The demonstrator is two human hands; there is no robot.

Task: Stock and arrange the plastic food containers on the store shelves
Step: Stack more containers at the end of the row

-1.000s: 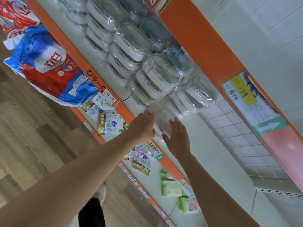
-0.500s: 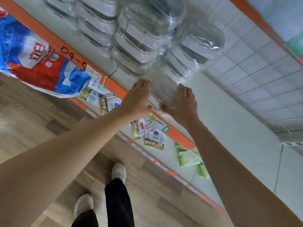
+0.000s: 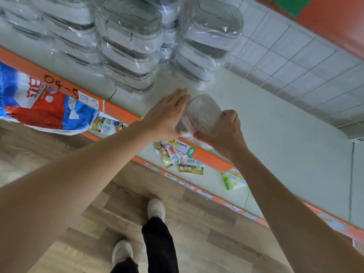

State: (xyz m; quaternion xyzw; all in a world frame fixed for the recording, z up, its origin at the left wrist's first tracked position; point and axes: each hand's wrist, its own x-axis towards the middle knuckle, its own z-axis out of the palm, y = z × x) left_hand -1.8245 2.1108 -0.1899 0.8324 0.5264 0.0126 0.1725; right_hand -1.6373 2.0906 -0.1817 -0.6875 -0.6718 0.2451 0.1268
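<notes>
A clear plastic food container (image 3: 201, 113) is held between both hands just above the pale shelf (image 3: 275, 134), near its orange front edge. My left hand (image 3: 167, 115) lies flat against the container's left side with straight fingers. My right hand (image 3: 226, 133) grips its right side and bottom with curled fingers. Behind them, several stacks of shrink-wrapped clear containers (image 3: 130, 44) fill the shelf; the nearest stack (image 3: 206, 42) stands just beyond the held container.
The shelf's orange front edge (image 3: 122, 113) bears the handwritten mark 04-5. A blue, red and white bag (image 3: 39, 103) hangs at the left. Small sachets (image 3: 183, 160) lie on the lower shelf. A white tiled wall (image 3: 295, 62) backs the shelf. Wood floor and my shoes lie below.
The container has come off the shelf surface, rising between both hands and tilting onto its side. The right hand's fingers have curled round it. The view has tilted downward.
</notes>
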